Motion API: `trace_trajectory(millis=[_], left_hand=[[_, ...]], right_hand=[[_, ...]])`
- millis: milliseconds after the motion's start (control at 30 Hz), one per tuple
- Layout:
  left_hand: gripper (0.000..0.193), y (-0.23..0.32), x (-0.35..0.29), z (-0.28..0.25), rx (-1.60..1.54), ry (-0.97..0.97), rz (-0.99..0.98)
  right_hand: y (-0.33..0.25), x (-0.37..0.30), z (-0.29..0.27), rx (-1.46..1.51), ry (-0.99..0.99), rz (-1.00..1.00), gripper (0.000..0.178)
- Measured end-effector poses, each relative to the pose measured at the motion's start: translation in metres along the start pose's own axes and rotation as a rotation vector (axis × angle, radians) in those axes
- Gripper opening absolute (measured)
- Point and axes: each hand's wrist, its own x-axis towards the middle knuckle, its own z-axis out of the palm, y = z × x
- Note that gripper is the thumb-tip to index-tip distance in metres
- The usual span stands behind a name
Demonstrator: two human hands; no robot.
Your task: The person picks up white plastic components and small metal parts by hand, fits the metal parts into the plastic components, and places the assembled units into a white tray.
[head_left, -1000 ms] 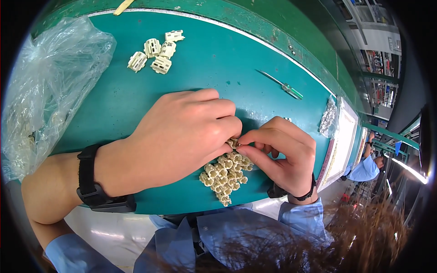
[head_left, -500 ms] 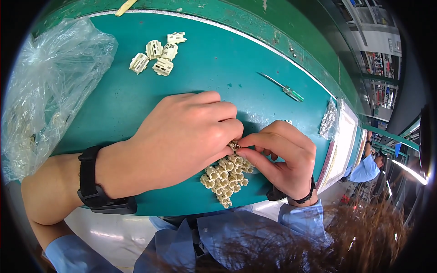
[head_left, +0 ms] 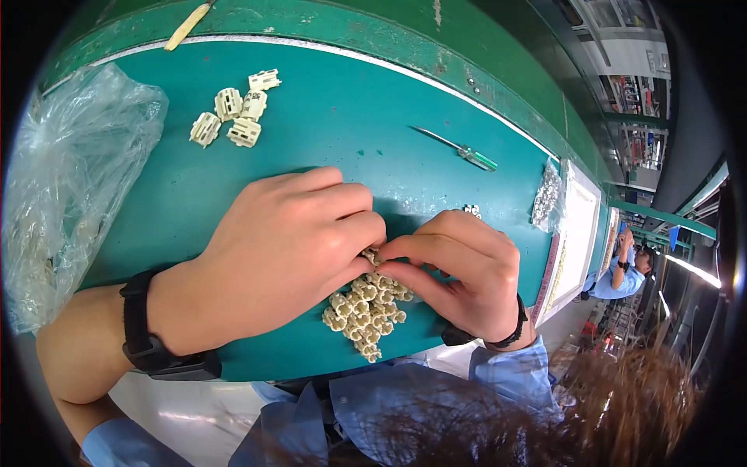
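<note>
Both my hands meet over the green work mat, above a cluster of small cream plastic fittings [head_left: 362, 310]. My left hand [head_left: 299, 233] has its fingers closed around one small cream plastic fitting [head_left: 371, 254], mostly hidden by the fingers. From the other side, the thumb and forefinger of my right hand [head_left: 459, 268] pinch at the same fitting; whether a tinier part is between them I cannot make out. The clustered fittings lie close together just below my fingertips, their round open ends showing.
At the far left lie several larger cream plastic housings [head_left: 243, 132] and a crumpled clear plastic bag [head_left: 78, 179]. A green-handled screwdriver [head_left: 475, 158] rests at the far right, near a clear bag of small metal parts [head_left: 547, 198]. Small bits [head_left: 472, 210] lie behind my right hand. A co-worker [head_left: 615, 276] is at right.
The whole view has shifted, so the mat and everything on it appear a little further left and lower. My hands keep their grip at the same fitting.
</note>
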Motion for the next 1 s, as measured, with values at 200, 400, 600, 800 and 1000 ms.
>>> trace_trajectory(millis=[200, 400, 600, 800, 1000], left_hand=[[0.025, 0.002, -0.001, -0.009, -0.002, -0.057, 0.011], [0.028, -0.003, -0.007, -0.004, -0.100, -0.023, 0.000], [0.024, 0.020, 0.011, -0.031, 0.059, -0.088, 0.084], [0.020, 0.012, 0.005, -0.033, -0.002, 0.333, 0.269], [0.017, 0.027, 0.025, -0.028, 0.302, -0.122, 0.094]], right_hand=[[0.004, -0.001, -0.006, 0.054, 0.039, 0.018, 0.022], [0.019, -0.005, -0.021, 0.156, 0.107, 0.133, 0.016], [0.037, -0.010, -0.030, 0.195, 0.238, 0.084, 0.013], [0.056, -0.013, -0.027, 0.158, 0.292, 0.035, 0.005], [0.058, -0.020, -0.020, 0.036, 0.292, 0.014, 0.006]])
